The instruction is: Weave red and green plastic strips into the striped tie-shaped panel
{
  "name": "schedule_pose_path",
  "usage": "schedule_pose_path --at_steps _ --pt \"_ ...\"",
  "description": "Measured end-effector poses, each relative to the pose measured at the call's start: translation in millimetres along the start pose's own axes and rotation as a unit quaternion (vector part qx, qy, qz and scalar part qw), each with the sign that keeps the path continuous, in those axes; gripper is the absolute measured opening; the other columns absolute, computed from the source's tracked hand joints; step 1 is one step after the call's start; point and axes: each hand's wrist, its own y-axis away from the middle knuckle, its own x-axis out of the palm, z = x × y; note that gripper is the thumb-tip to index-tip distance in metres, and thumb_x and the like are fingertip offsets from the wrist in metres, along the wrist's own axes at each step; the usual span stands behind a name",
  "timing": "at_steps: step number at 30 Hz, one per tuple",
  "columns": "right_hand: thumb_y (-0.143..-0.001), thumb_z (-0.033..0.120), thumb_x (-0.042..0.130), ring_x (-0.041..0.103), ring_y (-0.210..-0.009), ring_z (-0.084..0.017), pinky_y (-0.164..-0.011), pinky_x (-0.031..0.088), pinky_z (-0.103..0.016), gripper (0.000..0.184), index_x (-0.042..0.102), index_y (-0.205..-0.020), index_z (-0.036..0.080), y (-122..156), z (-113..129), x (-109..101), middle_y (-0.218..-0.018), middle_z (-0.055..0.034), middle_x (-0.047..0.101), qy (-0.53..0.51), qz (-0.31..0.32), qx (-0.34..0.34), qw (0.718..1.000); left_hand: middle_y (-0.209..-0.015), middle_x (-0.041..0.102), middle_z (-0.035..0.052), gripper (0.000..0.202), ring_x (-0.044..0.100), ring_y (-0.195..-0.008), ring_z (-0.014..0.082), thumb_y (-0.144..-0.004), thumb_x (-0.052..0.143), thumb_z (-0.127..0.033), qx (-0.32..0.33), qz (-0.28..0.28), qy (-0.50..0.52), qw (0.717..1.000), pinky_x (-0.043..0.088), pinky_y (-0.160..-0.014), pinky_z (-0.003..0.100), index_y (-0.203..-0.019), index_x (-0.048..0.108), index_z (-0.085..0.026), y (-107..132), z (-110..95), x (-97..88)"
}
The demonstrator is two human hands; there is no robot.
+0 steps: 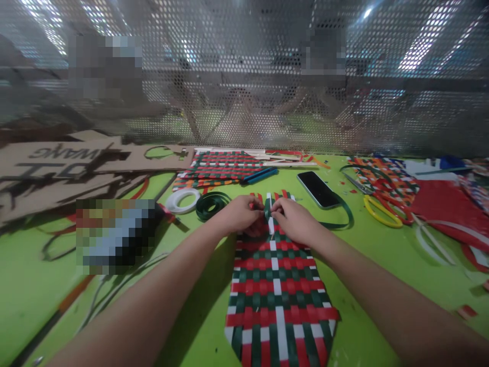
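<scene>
A woven panel (277,285) of red, dark green and white flat strips lies on the green table in front of me. Both my hands meet at its far end. My left hand (247,213) has its fingers closed around a dark green strip (268,208) at the panel's middle. From the right, my right hand (292,216) pinches the same strip, thumb and forefinger close to the white centre strip. The exact grip of the left fingertips is partly hidden. A roll of dark green strip (212,205) lies just beyond my left forearm.
A white roll (183,201) and a pixelated device (120,237) lie left; cardboard (76,163) covers the far left. A phone (319,188) and yellow-and-red-handled scissors (382,211) lie right. Another woven panel (219,165) and blue tools (260,176) sit behind, before a perforated metal screen (244,92).
</scene>
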Motion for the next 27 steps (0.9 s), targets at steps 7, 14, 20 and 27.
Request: schedule_pose_path --at_steps 7,14,20,27 --pt "-0.097 0.020 0.057 0.063 -0.103 -0.021 -0.088 0.044 -0.034 0.007 0.063 -0.101 0.022 1 -3 2 -0.109 -0.0062 0.070 -0.002 -0.005 -0.015 1.000 -0.058 0.069 0.0024 0.018 0.068 -0.051 0.0170 -0.096 0.057 -0.033 0.000 0.014 -0.006 1.000 0.049 -0.044 0.021 -0.084 0.061 -0.019 -1 0 -1.3" --pt "-0.098 0.028 0.054 0.062 -0.106 -0.026 -0.088 0.042 -0.040 0.015 0.056 -0.112 0.024 9 -1 5 -0.115 -0.0087 0.067 0.057 -0.023 -0.062 0.996 -0.054 0.067 0.0019 0.028 0.047 -0.034 0.0096 -0.093 0.062 -0.039 -0.002 -0.007 -0.036 0.999 0.034 -0.035 0.020 -0.074 0.060 -0.019 4 -5 -7.4" --pt "-0.100 0.027 0.052 0.060 -0.111 -0.029 -0.090 0.042 -0.045 0.035 0.051 -0.135 0.026 10 -3 5 -0.124 -0.0124 0.061 0.098 -0.007 -0.075 0.992 -0.053 0.068 0.0035 0.024 0.054 -0.037 0.0121 -0.090 0.063 -0.034 -0.029 -0.032 -0.078 0.996 0.031 -0.033 0.019 -0.072 0.064 -0.018 8 -6 -23.0" --pt "-0.098 0.014 0.046 0.056 -0.109 -0.029 -0.091 0.041 -0.043 0.059 0.052 -0.148 0.046 7 -9 4 -0.115 -0.0095 0.057 0.179 0.048 -0.124 0.975 -0.060 0.072 0.0036 0.018 0.072 -0.052 0.0202 -0.090 0.060 -0.025 -0.019 -0.069 -0.101 0.992 0.041 -0.037 0.019 -0.103 0.068 -0.017 10 -7 -19.7"
